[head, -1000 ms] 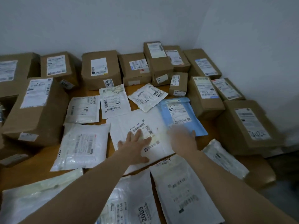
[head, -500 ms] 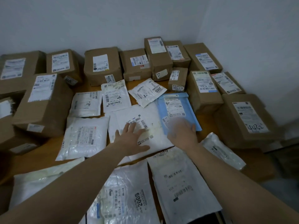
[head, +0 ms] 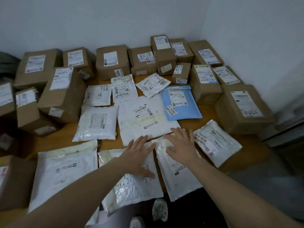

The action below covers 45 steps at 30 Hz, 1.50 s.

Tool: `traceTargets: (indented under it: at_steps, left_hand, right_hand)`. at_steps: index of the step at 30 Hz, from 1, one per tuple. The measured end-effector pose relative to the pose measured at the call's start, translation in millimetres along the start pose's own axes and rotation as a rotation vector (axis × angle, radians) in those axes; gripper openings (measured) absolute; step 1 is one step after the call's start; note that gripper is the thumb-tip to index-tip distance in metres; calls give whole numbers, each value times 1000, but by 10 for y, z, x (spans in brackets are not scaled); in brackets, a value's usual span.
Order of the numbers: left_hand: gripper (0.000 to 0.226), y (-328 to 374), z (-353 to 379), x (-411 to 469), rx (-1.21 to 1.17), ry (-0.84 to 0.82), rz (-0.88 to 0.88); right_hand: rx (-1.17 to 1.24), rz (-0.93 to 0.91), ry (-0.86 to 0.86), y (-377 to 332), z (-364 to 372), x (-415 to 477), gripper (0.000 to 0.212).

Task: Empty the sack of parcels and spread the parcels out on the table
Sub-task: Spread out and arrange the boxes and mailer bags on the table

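Several white mailer parcels lie flat on the wooden table (head: 212, 112), with a blue padded mailer (head: 185, 109) among them and brown cardboard boxes behind and to both sides. My left hand (head: 138, 155) is spread flat, palm down, over a white mailer (head: 131, 186) near the front edge. My right hand (head: 181, 145) is spread flat over the neighbouring white mailer (head: 177, 175), just below the large white mailer (head: 144, 119) in the middle. Neither hand grips anything. No sack is in view.
Cardboard boxes (head: 113, 61) line the back wall, a big one (head: 241, 109) stands at the right, others (head: 62, 92) at the left. A white mailer (head: 217, 142) lies by my right hand. My shoes (head: 159, 209) show below the table's front edge.
Both hands have drawn back toward me, off the large middle mailer and the blue mailer, onto the two front mailers. The view has tilted down.
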State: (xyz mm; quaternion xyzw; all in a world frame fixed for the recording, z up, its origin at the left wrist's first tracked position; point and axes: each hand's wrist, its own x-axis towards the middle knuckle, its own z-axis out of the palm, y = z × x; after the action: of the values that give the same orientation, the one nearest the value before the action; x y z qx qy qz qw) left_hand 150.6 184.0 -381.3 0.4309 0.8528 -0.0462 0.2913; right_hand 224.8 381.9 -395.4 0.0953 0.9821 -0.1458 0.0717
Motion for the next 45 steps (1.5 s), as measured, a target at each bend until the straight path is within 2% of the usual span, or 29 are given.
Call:
traceTargets:
  at_steps: [3, 5, 11, 14, 16, 18, 20, 22, 24, 27, 30, 33, 35, 37, 41, 45]
  left_hand:
    - [127, 92, 180, -64, 42, 8, -48]
    - [120, 145, 268, -113, 20, -18, -94]
    - [121, 127, 434, -257, -40, -20, -148]
    - [131, 129, 374, -204, -30, 36, -130]
    - [131, 180, 300, -125, -25, 98, -102]
    - [126, 267, 217, -32, -24, 122, -72]
    - [120, 372, 114, 98, -26, 116, -75]
    - [110, 488, -20, 252, -61, 106, -113]
    - [101, 563, -152, 400, -98, 103, -151]
    - [93, 608, -307, 637, -130, 109, -215]
    - [84, 607, -461, 849, -167, 149, -300]
    - [75, 519, -596, 1027, -170, 185, -376]
    - [73, 429, -670, 1149, -155, 190, -415]
    - [77, 339, -735, 1262, -148, 166, -445]
    - [85, 172, -770, 1400, -177, 41, -484]
    - [83, 65, -715, 1377, -212, -6, -456]
  right_hand:
    - [-29, 155, -97, -70, 181, -289, 57]
    - [11, 223, -178, -141, 283, -411, 56]
    - [93, 255, -193, -401, 424, -540, 54]
    - [120, 275, -57, -299, 328, -574, 51]
    - [112, 312, 89, -103, 199, -532, 58]
    - [72, 395, 187, 165, 83, -470, 52]
    - [45, 506, 193, 461, -19, -393, 45]
    - [7, 561, 93, 728, -124, -322, 45]
    - [-93, 532, 19, 890, -161, -306, 41]
    - [-196, 465, 156, 930, -161, -376, 41]
    - [-114, 468, 217, 936, -232, -220, 31]
    - [23, 316, 287, 843, -406, 249, 30]
    - [62, 211, 212, 747, -496, 620, 38]
    - [40, 149, 36, 698, -522, 955, 46]
    - [32, 102, -233, 808, -433, 1331, 51]
    - [53, 91, -180, 922, -368, 1260, 42]
